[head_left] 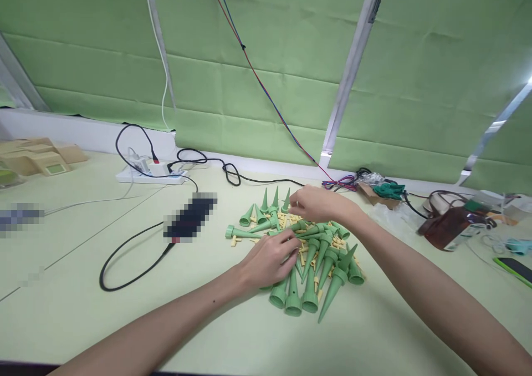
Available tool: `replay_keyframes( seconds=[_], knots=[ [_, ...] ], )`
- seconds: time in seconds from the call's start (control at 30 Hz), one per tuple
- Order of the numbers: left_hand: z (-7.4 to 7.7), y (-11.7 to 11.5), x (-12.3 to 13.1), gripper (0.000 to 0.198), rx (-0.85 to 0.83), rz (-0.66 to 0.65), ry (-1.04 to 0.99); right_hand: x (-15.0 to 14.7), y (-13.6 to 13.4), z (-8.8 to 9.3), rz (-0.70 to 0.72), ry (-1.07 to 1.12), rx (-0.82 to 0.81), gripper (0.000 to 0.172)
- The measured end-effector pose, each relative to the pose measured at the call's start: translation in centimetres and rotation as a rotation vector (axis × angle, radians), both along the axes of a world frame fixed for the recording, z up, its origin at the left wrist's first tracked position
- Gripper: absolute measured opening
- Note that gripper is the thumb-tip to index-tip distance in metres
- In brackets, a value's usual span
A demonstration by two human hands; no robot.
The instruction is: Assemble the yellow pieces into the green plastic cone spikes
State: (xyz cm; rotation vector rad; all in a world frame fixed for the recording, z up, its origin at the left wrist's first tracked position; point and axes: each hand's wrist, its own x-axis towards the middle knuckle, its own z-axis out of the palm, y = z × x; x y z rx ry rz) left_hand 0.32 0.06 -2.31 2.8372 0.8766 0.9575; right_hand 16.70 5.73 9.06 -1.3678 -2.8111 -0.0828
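A heap of green plastic cone-shaped spikes [293, 298] lies on the table, with small yellow plastic pieces [234, 242] scattered among and under them. My left hand [270, 257] rests at the near left side of the heap, its fingers curled down over the spikes; whatever is between the fingertips is hidden. At the back of the heap is my right hand [313, 203], fingers bent and drawn together, with the tips beside a standing spike [286, 200]. I cannot make out what it pinches. Two more spikes stand upright just left of that one.
Left of the heap lies a blurred dark device [190, 218] with a looped black cable [102, 270]. A white power strip [152, 177] sits against the wall. At right are a small cardboard box [378, 196], a brown bottle [453, 227] and a green-edged phone [515, 269]. Cardboard pieces [39, 155] lie far left.
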Motion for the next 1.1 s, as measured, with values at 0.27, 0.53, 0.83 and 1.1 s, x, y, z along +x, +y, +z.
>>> replay_keyframes(
  seconds=[0.27, 0.53, 0.83, 1.1],
  knots=[
    [-0.1, 0.0, 0.2, 0.019, 0.059, -0.012, -0.019, -4.2, 0.8, -4.0, -0.101, -0.027, -0.039, 0.021],
    [0.2, -0.2, 0.2, 0.016, 0.099, -0.038, -0.005, -4.1, 2.6, -7.0, -0.127, 0.009, -0.02, 0.048],
    [0.0, -0.2, 0.2, 0.017, 0.072, -0.041, 0.0, -4.2, 2.4, -7.3, -0.113, 0.009, -0.021, 0.049],
    [0.0, -0.3, 0.3, 0.017, 0.085, -0.029, 0.004, -3.7, 1.6, -6.1, -0.11, -0.028, 0.004, 0.039]
  ],
)
